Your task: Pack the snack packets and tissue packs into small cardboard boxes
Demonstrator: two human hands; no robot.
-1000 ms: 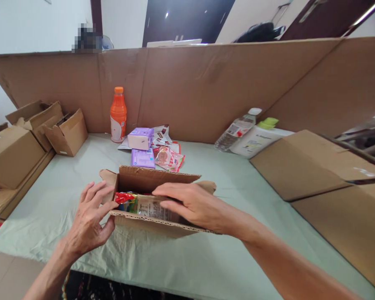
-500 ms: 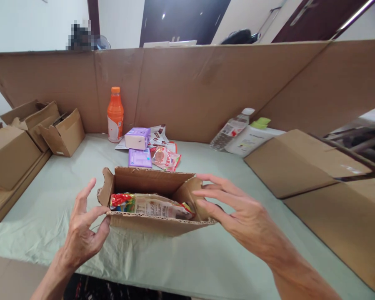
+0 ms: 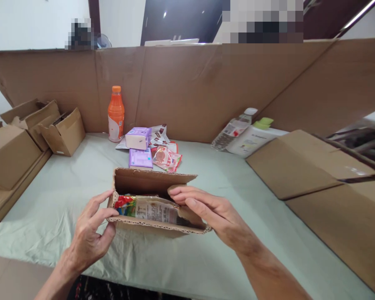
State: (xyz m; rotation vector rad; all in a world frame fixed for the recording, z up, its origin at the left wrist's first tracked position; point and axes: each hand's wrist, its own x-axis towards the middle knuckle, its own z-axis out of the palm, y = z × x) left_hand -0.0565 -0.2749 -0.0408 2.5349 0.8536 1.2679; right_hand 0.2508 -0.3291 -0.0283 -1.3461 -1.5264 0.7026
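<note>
A small open cardboard box [image 3: 153,227] stands in front of me, with a snack packet [image 3: 154,209] in red, green and pale colours inside it. At the box's left end, my left hand [image 3: 92,227] grips the front corner, thumb outside the front wall and a finger against the left flap. My right hand [image 3: 214,212] lies over the right end, its fingers stretched out and pressing the right flap inward above the packet. Part of the packet's right end is hidden under that flap and hand.
Purple tissue packs [image 3: 140,157] and a pink snack packet [image 3: 167,158] lie behind the box, near an orange drink bottle [image 3: 116,114]. A clear bottle [image 3: 236,129] and a white bottle [image 3: 253,137] lean at the back right. Cardboard boxes [image 3: 14,154] line the left; larger cartons [image 3: 303,166] stand right.
My right hand has moved left and folded the right flap inward. The left flap has also turned inward beside my left hand. A blurred figure now appears behind the cardboard partition.
</note>
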